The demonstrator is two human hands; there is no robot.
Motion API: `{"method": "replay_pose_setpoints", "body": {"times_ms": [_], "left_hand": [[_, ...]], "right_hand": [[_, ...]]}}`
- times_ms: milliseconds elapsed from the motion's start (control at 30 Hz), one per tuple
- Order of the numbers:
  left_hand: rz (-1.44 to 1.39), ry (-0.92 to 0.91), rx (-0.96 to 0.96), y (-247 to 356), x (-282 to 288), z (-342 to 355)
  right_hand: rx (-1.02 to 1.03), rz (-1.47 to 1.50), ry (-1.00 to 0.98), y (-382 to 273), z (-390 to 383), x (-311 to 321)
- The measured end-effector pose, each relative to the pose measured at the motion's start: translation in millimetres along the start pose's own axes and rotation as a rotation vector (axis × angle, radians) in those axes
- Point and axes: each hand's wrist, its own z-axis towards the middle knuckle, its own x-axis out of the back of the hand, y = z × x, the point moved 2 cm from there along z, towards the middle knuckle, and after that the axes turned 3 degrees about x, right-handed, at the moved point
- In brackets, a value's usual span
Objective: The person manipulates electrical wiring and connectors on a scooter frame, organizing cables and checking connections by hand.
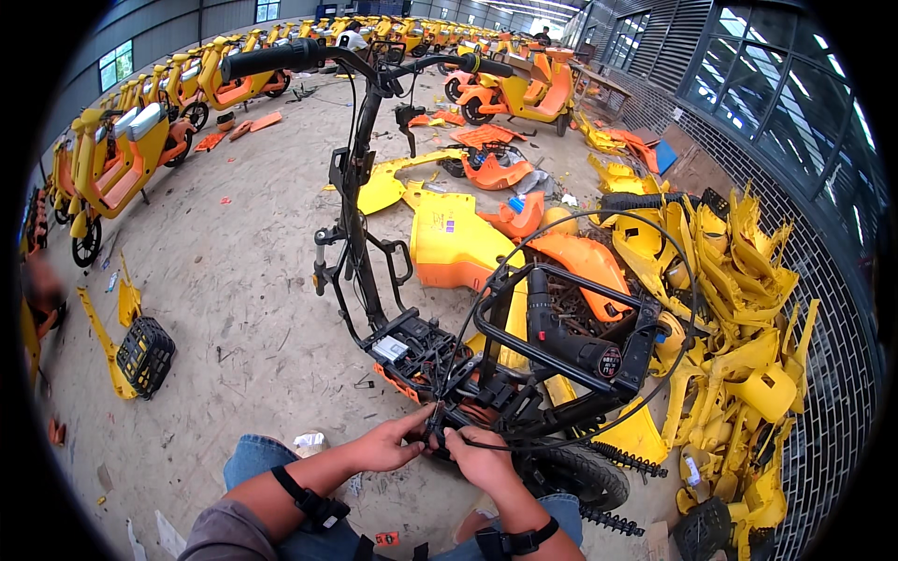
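Note:
A stripped electric scooter frame (pixel 360 234) stands before me, its handlebar (pixel 271 61) at the top and its wiring exposed low down. My left hand (pixel 393 445) reaches in with the index finger stretched against the black parts under the seat area; nothing shows in its grasp. Close beside it, my right hand (pixel 482 458) is closed in a pinch at the end of a thin black cable (pixel 694 323), which loops wide around the rear rack (pixel 561 360). The fingertips partly hide what they touch. A black cordless drill (pixel 541 309) lies within the rack, battery toward me.
Yellow body panels (pixel 748 374) are heaped along the brick wall on the right. More yellow and orange panels (pixel 458 234) lie beyond the frame. A black basket (pixel 146 355) sits on the floor at left. Rows of yellow scooters (pixel 122 159) stand behind.

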Motion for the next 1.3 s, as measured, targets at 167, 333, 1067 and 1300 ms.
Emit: {"method": "replay_pose_setpoints", "body": {"times_ms": [167,333,1067,1300], "left_hand": [[0.006,0.005,0.006,1.0,-0.8,-0.2],[0.024,0.019,-0.021,1.2,-0.9,-0.9],[-0.008,0.088,-0.083,-6.2,-0.8,1.7],[0.009,0.088,-0.065,-0.7,-0.7,0.8]], "right_hand": [[-0.014,-0.060,-0.004,-5.4,-1.6,0.8],[-0.025,-0.031,-0.028,-7.4,-1.9,1.9],[0.128,0.016,0.162,1.0,0.4,0.8],[0.154,-0.018,0.169,-1.1,0.4,1.8]]}}
